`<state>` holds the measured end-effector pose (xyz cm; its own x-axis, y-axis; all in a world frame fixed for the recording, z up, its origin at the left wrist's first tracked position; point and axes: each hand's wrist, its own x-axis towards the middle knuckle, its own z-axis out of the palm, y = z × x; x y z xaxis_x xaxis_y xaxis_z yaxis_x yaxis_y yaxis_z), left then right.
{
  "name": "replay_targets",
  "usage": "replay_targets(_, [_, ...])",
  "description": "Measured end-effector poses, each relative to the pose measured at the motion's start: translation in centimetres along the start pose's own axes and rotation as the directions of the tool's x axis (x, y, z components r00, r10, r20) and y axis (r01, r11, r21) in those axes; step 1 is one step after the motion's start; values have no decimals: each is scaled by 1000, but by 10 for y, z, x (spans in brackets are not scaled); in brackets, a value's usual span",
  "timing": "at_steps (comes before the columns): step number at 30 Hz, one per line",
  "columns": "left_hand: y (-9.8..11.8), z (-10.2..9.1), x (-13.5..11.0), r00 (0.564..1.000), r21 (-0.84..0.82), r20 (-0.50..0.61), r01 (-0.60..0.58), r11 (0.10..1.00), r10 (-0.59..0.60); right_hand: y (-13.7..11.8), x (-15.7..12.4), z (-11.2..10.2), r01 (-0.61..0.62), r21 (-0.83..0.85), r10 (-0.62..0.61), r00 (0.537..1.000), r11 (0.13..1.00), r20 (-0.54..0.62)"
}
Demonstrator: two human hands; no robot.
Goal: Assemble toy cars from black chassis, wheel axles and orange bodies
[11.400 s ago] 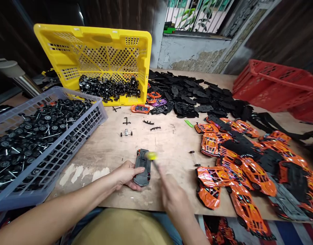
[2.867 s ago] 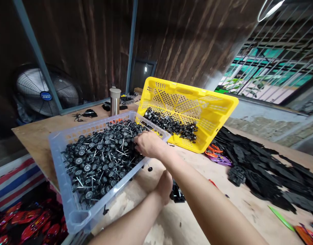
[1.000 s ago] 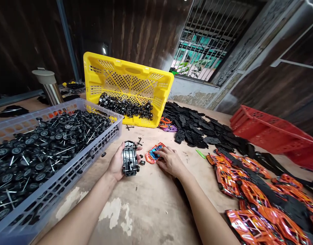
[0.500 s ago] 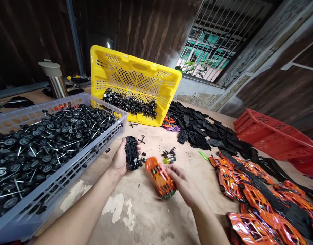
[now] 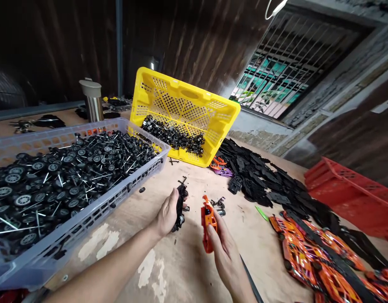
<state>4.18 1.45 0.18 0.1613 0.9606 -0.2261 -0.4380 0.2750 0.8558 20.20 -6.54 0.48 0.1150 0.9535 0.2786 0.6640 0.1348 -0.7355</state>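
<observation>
My left hand [image 5: 166, 212] grips a black toy-car chassis [image 5: 180, 207] with wheels, turned on its edge above the wooden table [image 5: 181, 269]. My right hand [image 5: 223, 248] holds an orange toy-car body shell [image 5: 207, 222], also on edge, facing the chassis. A short gap separates the two parts. A few small black and metal bits [image 5: 218, 205] lie on the table just beyond the shell.
A clear basket [image 5: 95, 214] of black wheels on axles stands at left. A tilted yellow crate [image 5: 184, 115] holds more wheels behind. Black chassis plates [image 5: 266, 185] are heaped at right, orange shells [image 5: 320, 265] nearer, a red crate [image 5: 354, 198] beyond. A steel tumbler [image 5: 92, 101] stands far left.
My right hand picked the orange shell off the table and turned it upright. My left hand tilted the chassis on edge toward it. The view swung left.
</observation>
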Motion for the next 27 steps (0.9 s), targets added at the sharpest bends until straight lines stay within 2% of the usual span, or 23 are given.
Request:
replay_targets(3, [2,4,-7,997,0,33,-62,998,62,-5,-1,15,-127,123,128,992,984,5])
replay_targets(7, [2,8,-18,965,-20,105,-241,970,242,-9,-8,42,-143,221,138,990,965,38])
replay_targets(10, [-2,7,-22,952,41,122,-286,957,279,-8,-12,50,-149,255,136,989,956,65])
replay_targets(14, [-12,4,-22,956,105,127,-279,954,266,-4,-14,51,-149,218,132,987,964,91])
replay_targets(18, [-17,4,-23,963,149,132,-253,956,234,1,-16,54,-81,139,70,994,987,84])
replay_targets(22, [-11,6,-26,972,127,136,-211,969,193,2,-15,55,0,105,-3,999,994,32])
replay_targets(27, [-3,7,-26,971,167,206,-158,973,122,-7,-10,50,125,88,-121,991,988,-49])
